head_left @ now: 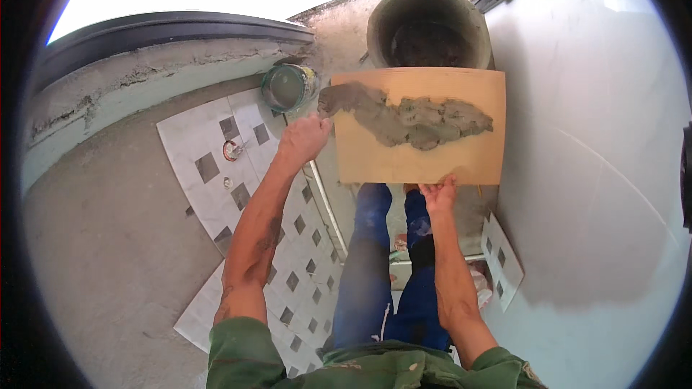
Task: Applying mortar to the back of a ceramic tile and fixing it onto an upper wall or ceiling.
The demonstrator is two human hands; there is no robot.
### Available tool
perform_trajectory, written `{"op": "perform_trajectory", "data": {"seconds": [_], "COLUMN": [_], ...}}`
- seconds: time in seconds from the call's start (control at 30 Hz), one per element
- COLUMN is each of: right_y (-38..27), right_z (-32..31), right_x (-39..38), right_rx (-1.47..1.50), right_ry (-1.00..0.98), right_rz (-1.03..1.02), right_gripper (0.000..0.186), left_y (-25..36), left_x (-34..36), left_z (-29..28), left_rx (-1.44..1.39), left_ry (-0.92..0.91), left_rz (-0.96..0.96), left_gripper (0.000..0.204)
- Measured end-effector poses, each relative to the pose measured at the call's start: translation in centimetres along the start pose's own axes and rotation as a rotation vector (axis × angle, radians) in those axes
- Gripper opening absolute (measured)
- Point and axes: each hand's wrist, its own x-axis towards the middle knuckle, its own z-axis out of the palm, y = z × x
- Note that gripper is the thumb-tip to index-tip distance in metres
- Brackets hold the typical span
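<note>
A tan rectangular tile (411, 166) is held level, a long uneven mound of grey mortar (432, 122) spread across its upper face. My left hand (306, 137) is closed on what looks like a trowel, its blade largely covered by mortar at the tile’s left end; the handle is mostly hidden in my fist. My right hand (440, 198) grips the near edge of the tile with fingertips. Just beyond the tile sits a large round tub (432, 7) with dark material inside. A small bucket (288, 86) of greyish contents stands left of the tile.
Grey-and-white checked tiles (209, 137) lie on the concrete floor (108, 230) at left, beside a low ledge (94, 108). A pale tiled wall (591, 137) rises at right, a small tile piece (501, 256) at its foot. A white pipe (324, 202) runs near my legs.
</note>
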Motion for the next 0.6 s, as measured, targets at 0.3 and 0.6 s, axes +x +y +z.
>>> {"op": "perform_trajectory", "data": {"seconds": [0.3,0.6], "right_y": [0.0,0.2], "right_z": [0.3,0.1], "right_x": [0.0,0.2], "right_rx": [-0.022,-0.017], "right_ry": [-0.022,-0.028], "right_rz": [-0.019,-0.038], "right_gripper": [0.043,0.044], "left_y": [-1.1,-4.3], "left_x": [0.3,0.3], "left_z": [-0.7,-0.4], "left_rx": [0.058,-0.588], "left_ry": [-0.014,-0.333], "left_rz": [-0.053,-0.11], "left_gripper": [0.044,0.043]}}
